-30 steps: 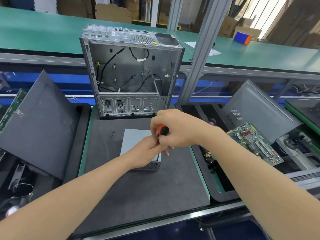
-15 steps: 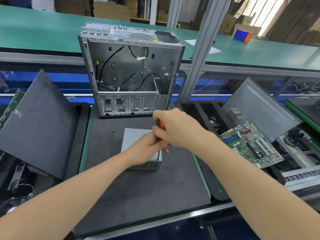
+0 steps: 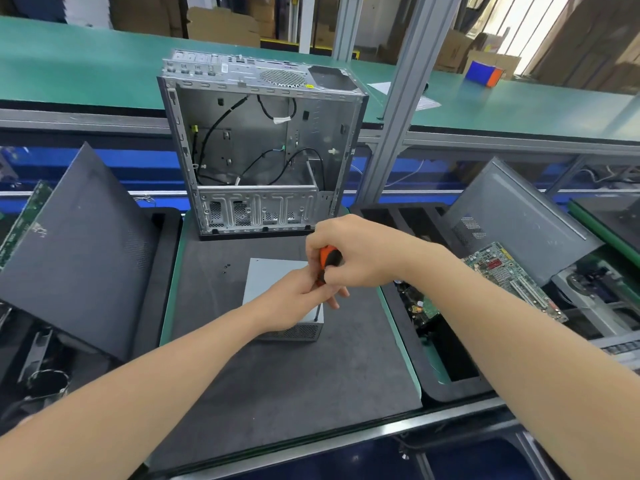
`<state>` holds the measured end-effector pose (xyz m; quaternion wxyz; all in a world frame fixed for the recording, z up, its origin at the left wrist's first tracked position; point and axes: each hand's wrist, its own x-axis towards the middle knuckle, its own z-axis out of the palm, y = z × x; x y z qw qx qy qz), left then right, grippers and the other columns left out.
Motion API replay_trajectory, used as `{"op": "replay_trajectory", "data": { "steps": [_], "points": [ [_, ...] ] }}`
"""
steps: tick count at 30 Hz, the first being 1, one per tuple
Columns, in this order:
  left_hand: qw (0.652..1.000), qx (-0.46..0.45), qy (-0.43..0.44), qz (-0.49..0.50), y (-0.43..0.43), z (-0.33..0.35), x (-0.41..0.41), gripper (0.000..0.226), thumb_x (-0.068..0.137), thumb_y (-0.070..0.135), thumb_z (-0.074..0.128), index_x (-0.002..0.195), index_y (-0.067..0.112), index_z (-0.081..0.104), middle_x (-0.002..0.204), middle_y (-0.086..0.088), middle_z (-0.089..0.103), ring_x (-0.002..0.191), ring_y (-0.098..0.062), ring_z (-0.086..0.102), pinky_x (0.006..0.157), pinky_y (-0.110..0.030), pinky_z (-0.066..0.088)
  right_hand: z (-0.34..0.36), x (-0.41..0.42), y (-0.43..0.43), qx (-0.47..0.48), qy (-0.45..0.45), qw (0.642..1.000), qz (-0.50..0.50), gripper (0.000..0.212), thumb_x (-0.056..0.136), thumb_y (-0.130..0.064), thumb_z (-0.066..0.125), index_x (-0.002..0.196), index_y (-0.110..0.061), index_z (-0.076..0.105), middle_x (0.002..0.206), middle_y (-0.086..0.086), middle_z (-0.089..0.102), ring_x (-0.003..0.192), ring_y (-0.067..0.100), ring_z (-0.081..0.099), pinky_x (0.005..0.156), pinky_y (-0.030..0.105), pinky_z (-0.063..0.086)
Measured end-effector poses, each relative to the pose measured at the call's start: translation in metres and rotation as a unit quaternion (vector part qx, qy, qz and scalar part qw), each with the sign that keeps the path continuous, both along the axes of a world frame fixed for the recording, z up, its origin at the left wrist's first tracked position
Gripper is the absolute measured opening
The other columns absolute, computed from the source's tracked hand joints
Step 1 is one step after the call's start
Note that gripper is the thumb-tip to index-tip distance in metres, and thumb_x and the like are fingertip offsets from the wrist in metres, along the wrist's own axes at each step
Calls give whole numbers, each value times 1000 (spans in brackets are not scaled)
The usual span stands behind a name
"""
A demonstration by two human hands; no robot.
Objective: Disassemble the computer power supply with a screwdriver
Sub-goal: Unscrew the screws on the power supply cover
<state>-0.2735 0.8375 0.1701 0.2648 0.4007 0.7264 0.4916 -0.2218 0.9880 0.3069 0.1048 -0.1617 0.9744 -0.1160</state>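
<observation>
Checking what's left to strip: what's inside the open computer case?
Inside the computer case: loose black cables and a metal cage at the bottom. What sits behind that cage is covered.

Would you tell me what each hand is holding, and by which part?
The right hand grips the screwdriver by its orange handle; the left hand pinches its shaft.

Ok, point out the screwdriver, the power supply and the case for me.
screwdriver (image 3: 327, 258), head view, on its orange handle.
power supply (image 3: 273, 278), head view, on its bare grey top.
case (image 3: 249, 133), head view, on its inner back wall.
</observation>
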Motion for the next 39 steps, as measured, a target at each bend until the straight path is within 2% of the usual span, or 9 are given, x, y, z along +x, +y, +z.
{"op": "replay_trajectory", "data": {
  "steps": [7,9,12,17,24,27,31,34,39],
  "points": [
    [1000,-8,11,25,-1,-1,4,26,95,53,41,96,48,67,91,21,75,89,0,67,80,-22,52,-39,13,-41,175,230,923,-253,51,100,-65,38,83,-17,41,61,-2,33,57,28,42,53,32,30],
    [1000,-3,7,28,-1,-1,3,21,93,56,44,93,53,65,87,24,74,80,-3,66,70,-22,50,-43,10,-41,169,222,928,-246,42,103,-55,43,88,-17,41,66,-1,36,63,30,44,57,34,32],
    [1000,3,-15,28,-1,-2,-2,18,99,46,48,106,40,63,98,13,78,99,-13,71,90,-38,54,-37,5,-32,106,183,958,-194,26,102,-44,51,95,-18,48,77,2,51,72,32,55,61,34,39],
    [999,19,-23,20,-3,-3,-7,9,108,31,51,113,30,59,102,22,75,101,-4,72,88,-11,47,-14,2,-18,37,61,995,-68,3,96,-25,56,97,-23,55,75,-11,56,86,24,61,74,43,55],
    [1000,7,-14,6,-4,1,-11,20,109,25,55,123,12,62,110,13,74,102,-17,73,101,-31,52,5,-5,-8,58,-19,998,-3,17,78,-12,66,86,-26,72,93,-8,65,88,13,62,80,41,56],
    [1000,-1,-4,6,-5,3,-10,21,108,25,57,121,10,65,106,14,75,101,-15,73,98,-27,52,5,-3,-7,41,-29,999,3,25,72,-6,65,78,-28,75,96,-9,63,85,8,59,78,39,56],
    [999,-15,31,3,-6,1,-10,22,110,23,52,113,13,72,99,19,74,100,-5,70,91,-13,49,-3,5,-12,31,22,999,-24,15,84,-29,64,98,-24,65,88,-7,61,87,13,60,76,39,54],
    [999,-28,19,13,-6,0,-9,23,111,29,50,106,23,72,99,22,74,98,3,68,83,-6,44,-16,8,-25,173,162,961,-143,45,96,-63,46,91,-18,48,71,-2,45,66,26,50,51,33,34],
    [1000,-21,12,2,-5,-1,-12,19,110,31,50,112,24,68,102,22,74,99,-2,70,90,-15,49,-23,0,-33,157,133,957,-204,39,102,-52,48,91,-15,45,70,0,38,62,26,48,53,32,31]
  ]
}}
